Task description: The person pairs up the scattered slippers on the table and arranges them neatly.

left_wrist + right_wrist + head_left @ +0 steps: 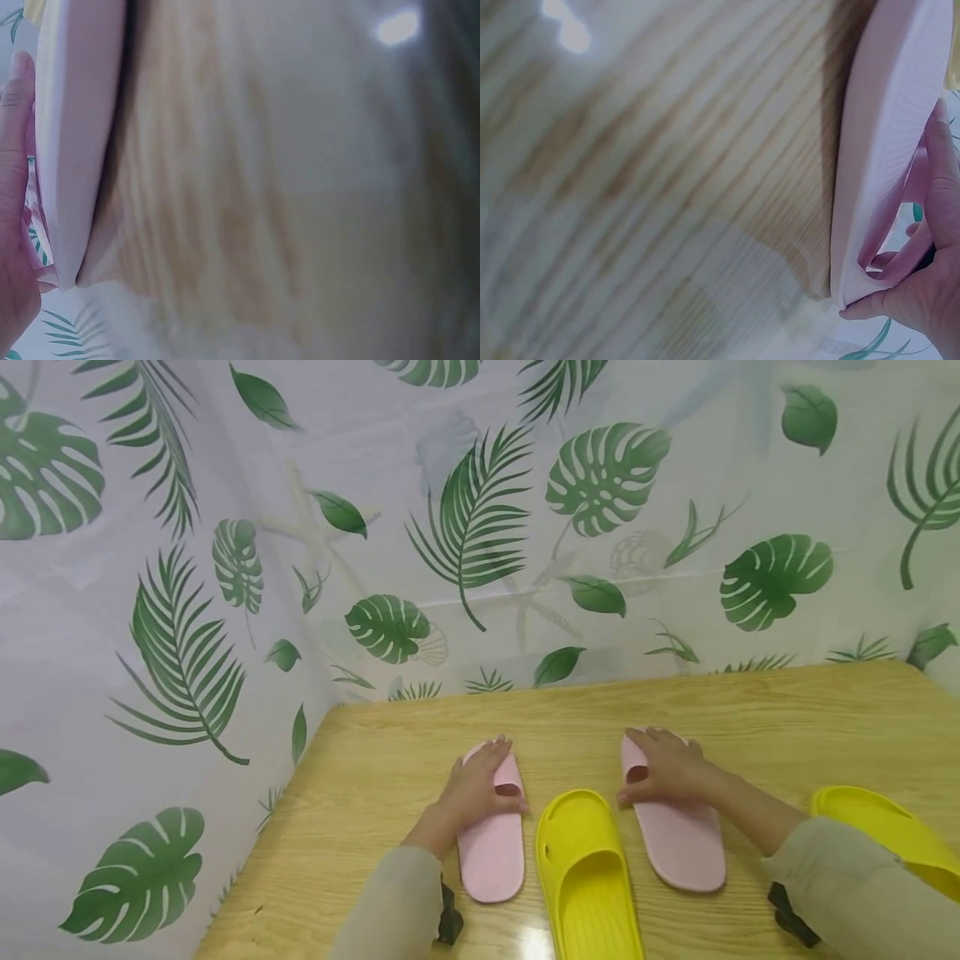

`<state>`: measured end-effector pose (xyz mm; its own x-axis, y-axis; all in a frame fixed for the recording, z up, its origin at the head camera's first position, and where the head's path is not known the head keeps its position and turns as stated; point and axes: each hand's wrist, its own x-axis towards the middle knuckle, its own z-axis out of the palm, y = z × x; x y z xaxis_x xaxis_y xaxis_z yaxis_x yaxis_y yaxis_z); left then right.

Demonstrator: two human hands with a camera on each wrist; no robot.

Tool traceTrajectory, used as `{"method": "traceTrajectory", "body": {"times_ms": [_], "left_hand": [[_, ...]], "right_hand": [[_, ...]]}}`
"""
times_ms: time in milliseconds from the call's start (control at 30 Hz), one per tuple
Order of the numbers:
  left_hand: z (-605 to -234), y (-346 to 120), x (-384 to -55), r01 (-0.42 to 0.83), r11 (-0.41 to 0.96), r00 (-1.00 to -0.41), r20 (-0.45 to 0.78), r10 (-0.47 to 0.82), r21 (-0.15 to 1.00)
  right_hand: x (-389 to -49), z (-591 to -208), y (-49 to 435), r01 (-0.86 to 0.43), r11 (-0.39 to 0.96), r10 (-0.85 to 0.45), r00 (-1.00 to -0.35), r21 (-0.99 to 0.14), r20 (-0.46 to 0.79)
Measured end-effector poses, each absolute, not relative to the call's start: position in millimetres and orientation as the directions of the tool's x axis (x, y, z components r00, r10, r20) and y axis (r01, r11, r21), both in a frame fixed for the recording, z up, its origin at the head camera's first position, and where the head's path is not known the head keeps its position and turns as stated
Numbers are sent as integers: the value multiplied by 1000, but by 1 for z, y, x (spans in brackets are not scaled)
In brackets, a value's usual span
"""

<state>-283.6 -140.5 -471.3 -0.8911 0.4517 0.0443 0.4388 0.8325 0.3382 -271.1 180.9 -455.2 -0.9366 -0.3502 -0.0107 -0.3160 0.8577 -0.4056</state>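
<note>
Two pink slippers lie sole-down on the wooden table, toes pointing away. My left hand (472,793) grips the left pink slipper (491,860) across its strap, with the thumb by one edge and the fingers over the toe end. The right pink slipper (684,853) is held likewise by my right hand (666,768). The right wrist view shows thumb and fingers spread about the strap of that slipper (889,142). From the left wrist, the side of the left slipper's sole (82,127) stands close beside the fingers.
Between the pink slippers lies a yellow slipper (588,868). Another yellow slipper (862,814) is at the right, partly behind my right sleeve (847,881). A leaf-printed white sheet (480,635) hangs behind and left of the table (390,768).
</note>
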Motion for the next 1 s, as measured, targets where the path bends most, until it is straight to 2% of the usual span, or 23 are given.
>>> {"method": "traceTrajectory", "body": {"times_ms": [500,1000], "left_hand": [[-472,-142,-287,452,822,-884,51,464,346],[-469,-142,-283,482,840,-875,77,479,250]], "right_hand": [[-273,-453,179,-326,858,-361,-933,-397,-13],[-267,-450,180,-345,857,-368,-930,-382,15]]}}
